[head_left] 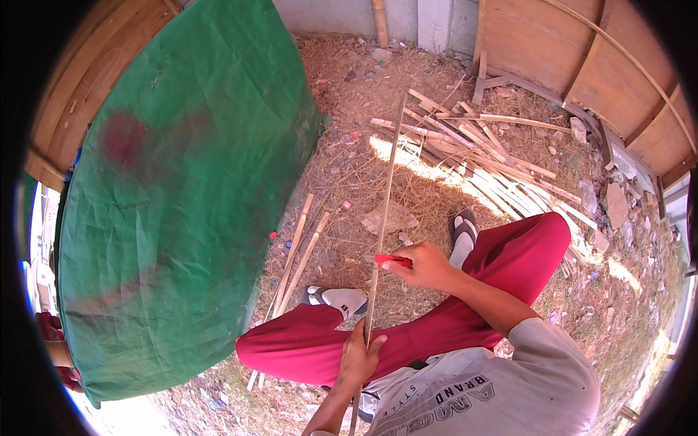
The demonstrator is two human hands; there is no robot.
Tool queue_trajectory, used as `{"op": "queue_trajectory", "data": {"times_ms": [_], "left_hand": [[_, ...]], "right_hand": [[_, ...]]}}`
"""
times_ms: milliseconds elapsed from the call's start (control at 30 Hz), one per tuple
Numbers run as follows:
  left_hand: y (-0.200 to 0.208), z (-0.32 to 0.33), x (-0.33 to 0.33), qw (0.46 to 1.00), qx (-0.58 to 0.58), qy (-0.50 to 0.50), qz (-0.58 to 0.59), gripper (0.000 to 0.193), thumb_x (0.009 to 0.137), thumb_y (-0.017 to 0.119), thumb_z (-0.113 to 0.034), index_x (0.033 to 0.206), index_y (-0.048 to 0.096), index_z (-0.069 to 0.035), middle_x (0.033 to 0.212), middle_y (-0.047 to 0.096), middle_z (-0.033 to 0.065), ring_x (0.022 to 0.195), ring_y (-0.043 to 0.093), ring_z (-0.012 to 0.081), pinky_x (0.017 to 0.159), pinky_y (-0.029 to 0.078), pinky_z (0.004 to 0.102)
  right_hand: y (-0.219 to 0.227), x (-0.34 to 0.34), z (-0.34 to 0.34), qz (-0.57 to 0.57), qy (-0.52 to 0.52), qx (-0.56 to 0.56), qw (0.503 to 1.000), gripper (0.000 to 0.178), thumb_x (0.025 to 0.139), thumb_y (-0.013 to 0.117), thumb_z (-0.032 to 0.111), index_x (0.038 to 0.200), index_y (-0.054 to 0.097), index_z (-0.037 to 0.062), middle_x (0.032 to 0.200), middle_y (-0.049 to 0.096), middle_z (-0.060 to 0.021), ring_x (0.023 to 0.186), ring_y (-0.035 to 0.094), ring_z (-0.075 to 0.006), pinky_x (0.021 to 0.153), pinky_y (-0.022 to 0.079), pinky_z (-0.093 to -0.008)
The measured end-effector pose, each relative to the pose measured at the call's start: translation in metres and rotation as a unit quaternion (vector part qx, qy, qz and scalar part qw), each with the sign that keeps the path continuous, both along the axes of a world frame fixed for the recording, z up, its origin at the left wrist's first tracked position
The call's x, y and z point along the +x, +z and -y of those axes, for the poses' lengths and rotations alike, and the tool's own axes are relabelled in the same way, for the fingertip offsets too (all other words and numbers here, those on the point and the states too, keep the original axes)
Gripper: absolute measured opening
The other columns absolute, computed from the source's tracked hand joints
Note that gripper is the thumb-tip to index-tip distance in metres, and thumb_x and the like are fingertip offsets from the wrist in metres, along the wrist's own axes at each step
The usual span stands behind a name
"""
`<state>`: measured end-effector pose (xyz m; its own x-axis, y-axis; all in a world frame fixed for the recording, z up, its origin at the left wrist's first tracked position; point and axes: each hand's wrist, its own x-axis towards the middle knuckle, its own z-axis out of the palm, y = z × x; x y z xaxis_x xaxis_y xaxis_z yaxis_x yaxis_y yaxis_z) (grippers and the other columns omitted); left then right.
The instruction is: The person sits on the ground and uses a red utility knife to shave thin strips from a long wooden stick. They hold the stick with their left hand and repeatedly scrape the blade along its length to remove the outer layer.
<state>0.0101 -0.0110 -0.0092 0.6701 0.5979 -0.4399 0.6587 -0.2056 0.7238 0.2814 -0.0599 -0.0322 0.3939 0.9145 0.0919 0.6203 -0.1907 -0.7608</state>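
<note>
A long thin bamboo strip (390,178) runs upward from my lap, away from me over the ground. My left hand (358,355) is closed around its lower part, near my thigh. My right hand (424,266) grips a red-handled cutter knife (393,260), whose front end meets the strip about midway along its length. The strip's lower end passes beneath my left hand and beside my shirt. Whether the blade bites into the bamboo is too small to tell.
Beyond my right knee lies a loose pile of split bamboo sticks (480,149). A few more sticks (305,251) rest left of my foot. A large green tarp (189,196) hangs at the left. Wooden panels (545,47) stand at the back right. A flat stone (390,218) sits ahead.
</note>
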Motion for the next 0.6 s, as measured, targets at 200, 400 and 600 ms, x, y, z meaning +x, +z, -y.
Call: {"op": "queue_trajectory", "data": {"times_ms": [200,400,600], "left_hand": [[0.001,-0.001,0.002,1.000,0.005,0.018,-0.018,0.043,0.092,0.075,-0.016,0.127,0.058,0.001,0.094,0.069,0.0225,0.088,0.069,0.0432,0.078,0.054,0.0484],[0.002,0.004,-0.005,1.000,0.021,0.004,0.015,0.036,0.091,0.075,-0.012,0.121,0.059,0.001,0.086,0.068,0.0208,0.080,0.069,0.0421,0.071,0.054,0.0465],[0.001,0.012,-0.018,1.000,0.000,0.021,0.001,0.036,0.089,0.078,-0.011,0.119,0.060,-0.003,0.084,0.066,0.0143,0.077,0.068,0.0320,0.072,0.054,0.0421]], "right_hand": [[0.003,-0.003,0.002,0.010,-0.006,0.010,1.000,0.035,0.093,0.070,0.045,0.095,0.081,0.0111,0.066,0.068,-0.0147,0.058,0.067,-0.0334,0.055,0.052,-0.0434],[-0.004,-0.001,-0.003,0.044,-0.055,0.020,0.997,0.036,0.092,0.070,0.046,0.094,0.080,0.0116,0.065,0.067,-0.0140,0.057,0.067,-0.0327,0.054,0.052,-0.0432],[-0.025,0.016,-0.005,0.103,-0.072,0.007,0.992,0.037,0.092,0.070,0.047,0.094,0.080,0.0117,0.067,0.069,-0.0138,0.059,0.068,-0.0326,0.056,0.054,-0.0436]]}}
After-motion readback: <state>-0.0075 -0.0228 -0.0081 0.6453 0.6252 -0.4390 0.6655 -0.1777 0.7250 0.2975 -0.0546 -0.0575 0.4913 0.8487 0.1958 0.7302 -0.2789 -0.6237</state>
